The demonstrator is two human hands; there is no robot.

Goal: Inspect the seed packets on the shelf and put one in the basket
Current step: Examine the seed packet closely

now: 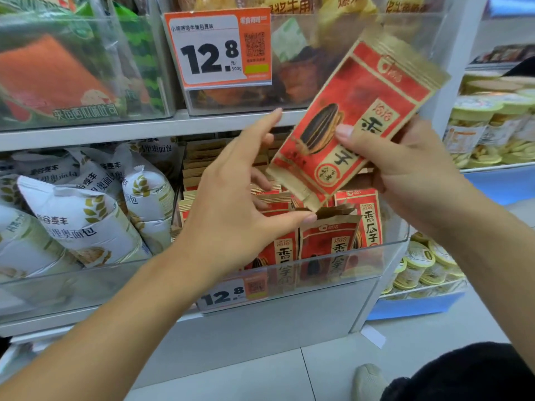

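Note:
My right hand (405, 172) grips a red and tan sunflower seed packet (359, 111), thumb on its front, and holds it tilted above the shelf bin. My left hand (231, 198) is spread just left of that packet, fingers straight, thumb tip near the tops of the packets below. It holds nothing. Several more matching seed packets (333, 241) stand upright in a clear plastic bin (376, 250) on the lower shelf. No basket is in view.
White bread bags (86, 215) fill the bin to the left. An orange 12.8 price tag (217, 47) hangs on the upper bin, a smaller one (231, 293) below. Tubs of snacks (492, 125) sit on shelves at right. My foot (367, 380) stands on the tiled floor.

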